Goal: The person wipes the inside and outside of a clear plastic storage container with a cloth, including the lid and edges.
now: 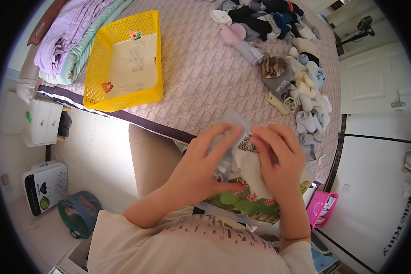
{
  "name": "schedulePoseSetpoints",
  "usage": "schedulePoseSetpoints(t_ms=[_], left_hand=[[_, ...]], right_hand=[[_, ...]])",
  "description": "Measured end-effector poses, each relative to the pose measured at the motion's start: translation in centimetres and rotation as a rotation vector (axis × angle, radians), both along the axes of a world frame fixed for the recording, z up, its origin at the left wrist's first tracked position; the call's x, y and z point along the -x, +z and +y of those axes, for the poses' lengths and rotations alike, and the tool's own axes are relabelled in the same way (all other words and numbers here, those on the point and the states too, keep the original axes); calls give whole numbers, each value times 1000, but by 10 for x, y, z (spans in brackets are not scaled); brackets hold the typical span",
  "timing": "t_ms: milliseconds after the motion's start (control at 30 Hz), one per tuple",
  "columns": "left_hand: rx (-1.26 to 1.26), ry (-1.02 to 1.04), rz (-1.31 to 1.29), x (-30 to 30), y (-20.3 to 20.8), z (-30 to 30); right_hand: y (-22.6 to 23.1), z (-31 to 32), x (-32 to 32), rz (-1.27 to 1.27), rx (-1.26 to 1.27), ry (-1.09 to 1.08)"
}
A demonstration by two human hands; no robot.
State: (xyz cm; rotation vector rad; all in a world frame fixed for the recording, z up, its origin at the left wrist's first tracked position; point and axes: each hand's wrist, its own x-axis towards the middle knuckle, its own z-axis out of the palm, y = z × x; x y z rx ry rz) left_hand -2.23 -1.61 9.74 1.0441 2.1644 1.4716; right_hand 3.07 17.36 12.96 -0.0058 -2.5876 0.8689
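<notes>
Over my lap, my left hand point(203, 166) curls its fingers on the upper part of a clear plastic bag point(234, 118), its thumb apart lower down. The bag's lower part, or a second package beneath it, has green and red printing point(249, 205); I cannot tell which. My right hand point(282, 162) grips a folded cream cloth point(251, 171) that looks like a sock, its thumb against the cloth. A black-and-white patterned label point(247, 144) lies at the cloth's upper end, between the hands. The fingertips partly hide the bag's mouth.
On the bed point(192, 68), a yellow basket point(90, 77) containing a paper sheet stands left, beside folded bedding point(73, 39). Several rolled and loose socks point(278, 77) lie right. Below the bed's edge are a beige padded seat point(153, 157) and a pink bin point(322, 208).
</notes>
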Motion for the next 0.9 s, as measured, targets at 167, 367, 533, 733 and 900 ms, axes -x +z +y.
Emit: schedulePoseSetpoints(t_ms=[167,367,533,733,900], left_hand=[[42,24,73,0,1,-1],[38,-4,106,0,2,-3],[59,27,170,0,5,-2],[121,43,131,-1,8,-4],[-48,51,34,14,9,-10]], right_hand=[[3,-3,-1,30,-118,-7],[7,-9,8,14,-298,53],[6,-10,6,6,-276,51],[15,-7,-11,-79,-27,-40],[18,13,-38,-36,-30,-206]])
